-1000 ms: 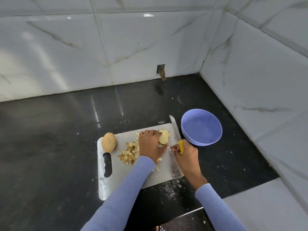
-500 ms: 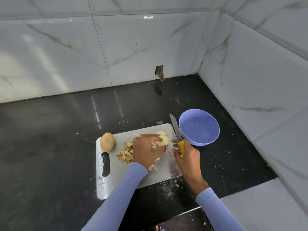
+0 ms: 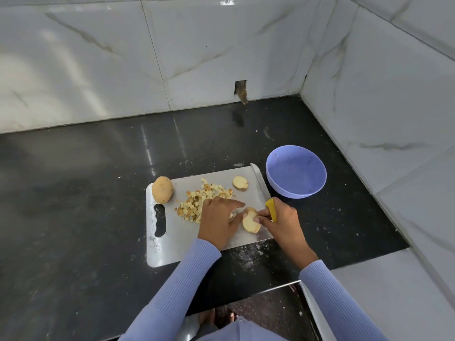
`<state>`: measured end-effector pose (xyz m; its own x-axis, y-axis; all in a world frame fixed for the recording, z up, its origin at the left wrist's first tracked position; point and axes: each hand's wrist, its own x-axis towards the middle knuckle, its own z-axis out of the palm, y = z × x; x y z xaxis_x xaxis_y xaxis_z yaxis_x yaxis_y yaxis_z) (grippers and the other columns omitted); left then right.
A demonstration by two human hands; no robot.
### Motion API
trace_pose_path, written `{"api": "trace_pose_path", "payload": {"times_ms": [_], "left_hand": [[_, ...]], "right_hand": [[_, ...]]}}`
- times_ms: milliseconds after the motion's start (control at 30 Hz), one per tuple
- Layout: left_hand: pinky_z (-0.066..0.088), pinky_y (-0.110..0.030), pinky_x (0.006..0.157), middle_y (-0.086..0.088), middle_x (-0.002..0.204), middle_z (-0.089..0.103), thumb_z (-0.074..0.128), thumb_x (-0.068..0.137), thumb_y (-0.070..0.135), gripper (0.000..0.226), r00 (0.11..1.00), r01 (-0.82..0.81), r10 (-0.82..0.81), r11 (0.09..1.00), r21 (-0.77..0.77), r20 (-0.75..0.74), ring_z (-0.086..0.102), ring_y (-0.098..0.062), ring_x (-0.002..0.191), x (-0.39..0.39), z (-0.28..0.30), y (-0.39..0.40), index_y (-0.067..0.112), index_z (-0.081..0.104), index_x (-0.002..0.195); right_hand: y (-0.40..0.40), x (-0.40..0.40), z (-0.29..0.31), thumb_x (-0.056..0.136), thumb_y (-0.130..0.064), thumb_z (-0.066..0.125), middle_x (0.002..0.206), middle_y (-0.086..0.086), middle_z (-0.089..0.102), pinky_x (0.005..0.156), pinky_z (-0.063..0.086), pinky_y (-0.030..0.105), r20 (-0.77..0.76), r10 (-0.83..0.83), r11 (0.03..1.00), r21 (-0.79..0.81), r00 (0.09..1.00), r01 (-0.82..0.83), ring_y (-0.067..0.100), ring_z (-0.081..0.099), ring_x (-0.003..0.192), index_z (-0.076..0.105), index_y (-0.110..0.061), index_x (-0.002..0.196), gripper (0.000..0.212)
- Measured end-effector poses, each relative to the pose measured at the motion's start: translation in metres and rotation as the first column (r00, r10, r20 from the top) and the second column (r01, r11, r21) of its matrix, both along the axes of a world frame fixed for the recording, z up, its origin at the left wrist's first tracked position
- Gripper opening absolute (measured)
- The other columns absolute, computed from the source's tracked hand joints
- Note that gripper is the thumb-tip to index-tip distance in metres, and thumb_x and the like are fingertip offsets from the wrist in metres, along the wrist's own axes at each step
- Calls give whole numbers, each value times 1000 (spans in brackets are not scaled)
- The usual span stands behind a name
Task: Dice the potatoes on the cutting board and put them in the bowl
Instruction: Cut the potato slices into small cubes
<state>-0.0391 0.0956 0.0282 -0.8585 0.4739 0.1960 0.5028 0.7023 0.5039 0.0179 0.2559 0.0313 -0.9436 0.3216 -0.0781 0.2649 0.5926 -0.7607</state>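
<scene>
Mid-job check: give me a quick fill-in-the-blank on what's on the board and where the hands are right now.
1. The whole, uncut potato sits at the board's far ____ corner.
2. The purple bowl holds ____ diced pieces so far.
3. The right hand grips a knife by its ____ handle.
4. The left hand touches the potato piece near the board's ____ edge.

Missing words: left; no; yellow; near
</scene>
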Motion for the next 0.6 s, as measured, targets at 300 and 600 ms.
{"api": "trace_pose_path", "payload": {"times_ms": [300, 600], "left_hand": [[49, -37, 75, 7, 105, 71, 89, 54, 36, 37, 991, 35, -62, 976, -215, -119, 66, -20, 88, 25, -18, 9, 27, 76, 88], [44, -45, 94, 0, 109, 70, 77, 74, 32, 22, 985, 34, -79, 960, -277, -151, 64, -21, 107, 29, -29, 22, 19, 75, 91]], "right_hand": [[-2, 1, -17, 87, -11, 68, 86, 7, 70, 68, 56, 26, -36, -41, 990, 133, 999, 45, 18, 68, 77, 53, -7, 86, 16], [0, 24, 4, 95, -35, 53, 68, 1, 51, 52, 48, 27, 92, -74, 983, 176, 993, 57, 13, 52, 56, 47, -12, 87, 25]]}}
